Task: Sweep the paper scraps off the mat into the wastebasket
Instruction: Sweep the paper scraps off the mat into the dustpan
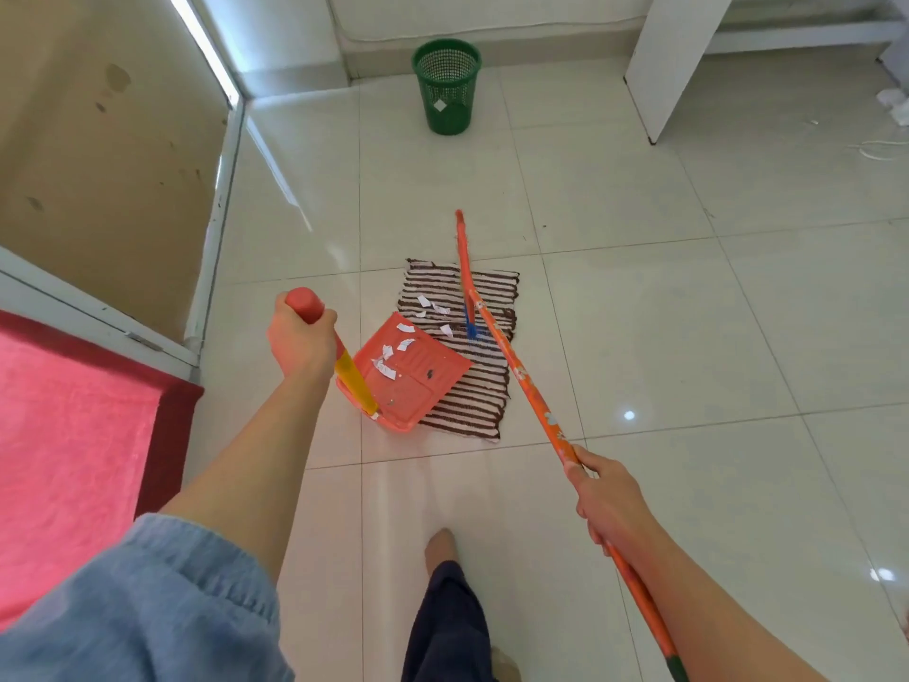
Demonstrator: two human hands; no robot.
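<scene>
A brown-and-white striped mat [484, 386] lies on the tiled floor. An orange dustpan [418, 381] rests on its left edge, with several white paper scraps [388, 364] inside. More scraps [433, 307] lie on the mat just beyond the pan's lip. My left hand [300, 334] grips the red top of the dustpan's upright handle. My right hand [607, 499] holds the orange broom handle [521, 376], and the blue broom head [471, 327] touches the mat to the right of the scraps. A green mesh wastebasket [446, 86] stands far back by the wall.
A red cloth-covered surface [74, 435] sits at my left, with a door frame [216, 204] behind it. A white furniture panel [669, 66] stands at the back right, and a white cord [880, 150] lies on the floor beside it. My feet [442, 548] are below the mat.
</scene>
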